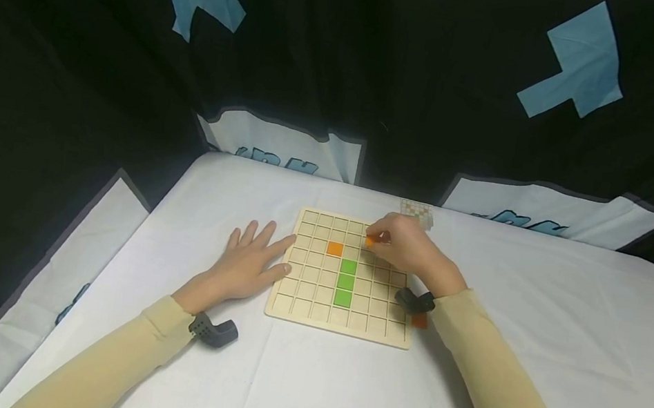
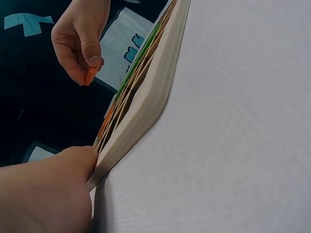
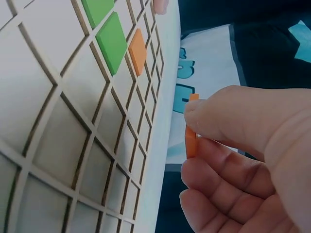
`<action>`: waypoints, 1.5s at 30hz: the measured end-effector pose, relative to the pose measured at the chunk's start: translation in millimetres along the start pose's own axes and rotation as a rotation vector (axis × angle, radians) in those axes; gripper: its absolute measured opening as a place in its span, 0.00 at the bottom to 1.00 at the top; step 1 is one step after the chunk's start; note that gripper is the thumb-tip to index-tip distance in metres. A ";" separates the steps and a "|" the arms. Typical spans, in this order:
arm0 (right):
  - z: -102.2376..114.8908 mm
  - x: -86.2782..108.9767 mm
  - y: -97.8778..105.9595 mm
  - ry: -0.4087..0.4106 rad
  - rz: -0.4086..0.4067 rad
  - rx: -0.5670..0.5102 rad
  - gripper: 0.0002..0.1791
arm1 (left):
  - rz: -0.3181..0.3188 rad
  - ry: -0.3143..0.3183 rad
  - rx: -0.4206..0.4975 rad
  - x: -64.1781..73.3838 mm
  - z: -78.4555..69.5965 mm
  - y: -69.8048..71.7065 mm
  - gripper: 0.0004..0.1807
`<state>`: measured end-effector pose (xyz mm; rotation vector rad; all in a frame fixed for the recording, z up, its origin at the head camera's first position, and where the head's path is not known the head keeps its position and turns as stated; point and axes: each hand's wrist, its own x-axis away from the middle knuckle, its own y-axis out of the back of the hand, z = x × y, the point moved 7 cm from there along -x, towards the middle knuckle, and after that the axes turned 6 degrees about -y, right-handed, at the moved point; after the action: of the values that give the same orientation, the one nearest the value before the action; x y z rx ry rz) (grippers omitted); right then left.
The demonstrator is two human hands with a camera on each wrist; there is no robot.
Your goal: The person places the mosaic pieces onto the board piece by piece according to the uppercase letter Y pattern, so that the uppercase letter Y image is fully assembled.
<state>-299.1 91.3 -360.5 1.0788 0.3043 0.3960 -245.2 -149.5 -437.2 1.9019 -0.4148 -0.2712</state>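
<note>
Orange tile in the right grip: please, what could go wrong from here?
The thin orange tile, pinched by the right grip and clear of the wooden grid board, might slip. It could also land across two of the closely set cells. The left grip touches just the board's edge, so a bump may shift the board.

Readable text: we make out 0 words | far-left white panel (image 1: 292, 138): blue letters (image 1: 302, 166), partly hidden | far-right white panel (image 1: 583, 211): blue lettering (image 1: 513, 219), likewise | left-side white panel (image 1: 52, 291): a blue fragment (image 1: 64, 313)

Head-high and wrist-close views share the board (image 1: 300, 307).
</note>
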 end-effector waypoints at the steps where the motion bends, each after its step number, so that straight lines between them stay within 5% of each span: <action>1: 1.1 -0.9 -1.1 0.001 0.005 -0.003 0.12 | 0.002 0.001 -0.002 0.0 0.4 -0.1 0.36; 19: 40.1 -29.6 -18.9 0.131 0.035 0.020 0.05 | 0.021 0.016 -0.001 0.6 -0.8 0.4 0.36; 36: 45.0 -56.1 -46.1 -0.007 0.125 -0.022 0.10 | 0.027 0.003 -0.020 -2.2 0.6 -1.0 0.36; 45: 38.9 -64.6 -56.3 -0.031 0.151 -0.002 0.05 | 0.023 0.005 -0.015 -0.7 0.6 0.8 0.35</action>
<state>-330.8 7.9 -390.6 1.1083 0.1953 0.5136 -246.2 -150.0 -436.7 1.8813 -0.4301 -0.2532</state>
